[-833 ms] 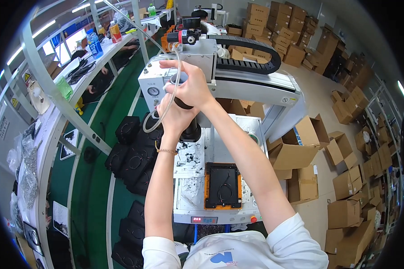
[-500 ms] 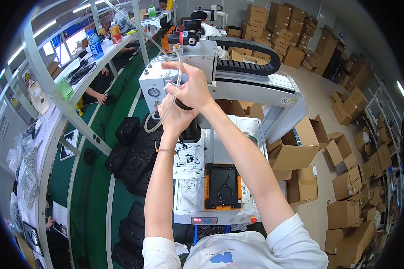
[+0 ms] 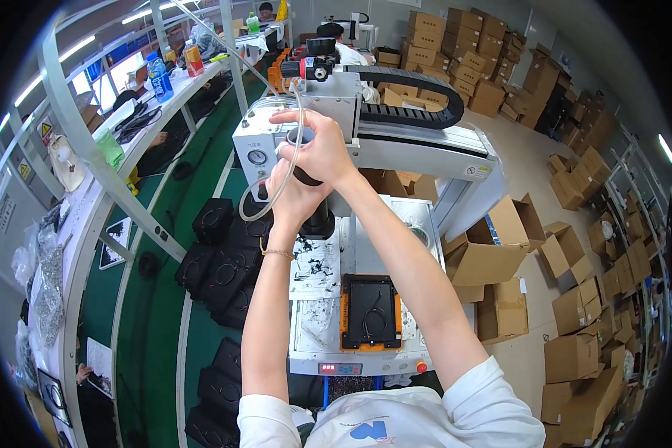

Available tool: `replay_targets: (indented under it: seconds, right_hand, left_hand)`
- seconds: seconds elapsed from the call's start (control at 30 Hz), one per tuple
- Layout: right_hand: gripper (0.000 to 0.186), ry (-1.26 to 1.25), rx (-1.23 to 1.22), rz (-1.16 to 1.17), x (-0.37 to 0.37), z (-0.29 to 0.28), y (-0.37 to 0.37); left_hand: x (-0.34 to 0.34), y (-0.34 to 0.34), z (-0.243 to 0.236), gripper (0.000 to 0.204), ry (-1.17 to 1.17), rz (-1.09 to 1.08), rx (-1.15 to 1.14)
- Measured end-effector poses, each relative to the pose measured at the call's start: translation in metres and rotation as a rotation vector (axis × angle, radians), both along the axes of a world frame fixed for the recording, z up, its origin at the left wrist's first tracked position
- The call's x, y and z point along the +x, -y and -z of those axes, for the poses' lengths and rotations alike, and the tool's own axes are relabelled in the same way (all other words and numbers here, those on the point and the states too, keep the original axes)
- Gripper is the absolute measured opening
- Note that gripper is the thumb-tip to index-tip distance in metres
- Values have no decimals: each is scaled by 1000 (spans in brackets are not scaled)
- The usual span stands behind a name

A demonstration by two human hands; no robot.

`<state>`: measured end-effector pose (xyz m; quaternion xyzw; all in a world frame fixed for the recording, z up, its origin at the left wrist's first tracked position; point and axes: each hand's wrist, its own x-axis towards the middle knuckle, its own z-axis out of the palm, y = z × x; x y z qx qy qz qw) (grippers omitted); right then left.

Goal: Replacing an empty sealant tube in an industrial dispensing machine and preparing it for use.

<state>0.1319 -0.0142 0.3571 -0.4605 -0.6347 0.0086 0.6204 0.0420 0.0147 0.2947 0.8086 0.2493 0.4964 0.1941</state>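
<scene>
Both my hands are raised at the head of a white benchtop machine (image 3: 257, 142) with a round gauge on its front. My right hand (image 3: 325, 149) is curled round the upper end of an upright dark cylinder (image 3: 308, 177), its index finger stretched over the top. Just below, my left hand (image 3: 299, 200) wraps the same cylinder; its fingers are partly hidden. A clear hose (image 3: 285, 183) loops down past both hands. Under them, a black nozzle part (image 3: 318, 224) points at the bed. An orange-edged fixture (image 3: 345, 317) there carries a black flat case (image 3: 369, 299) with a coiled thin cable.
Black-smeared white paper (image 3: 313, 280) covers the bed's left part. A red button (image 3: 422, 366) sits on the front panel. Left, several black cases (image 3: 228, 272) lie on a green conveyor (image 3: 153, 336). Open cardboard boxes (image 3: 493, 254) stand right. Co-workers sit along the white bench (image 3: 82, 224).
My hands stay on the cylinder with almost no shift. At the left bench, a co-worker's hand and arm have drawn back.
</scene>
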Motion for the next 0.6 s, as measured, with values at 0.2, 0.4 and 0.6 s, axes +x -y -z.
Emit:
replay_targets:
  seconds: [0.2, 0.4, 0.6]
  right_hand:
    - [44, 220, -72, -107, 20, -12, 4]
    - [46, 197, -145, -308, 21, -15, -5]
    - [42, 88, -132, -238, 15, -6, -2]
  left_hand:
    - [0, 15, -3, 52, 6, -213, 15]
    - [7, 16, -9, 54, 8, -398, -16]
    - [2, 11, -17, 47, -14, -239, -9]
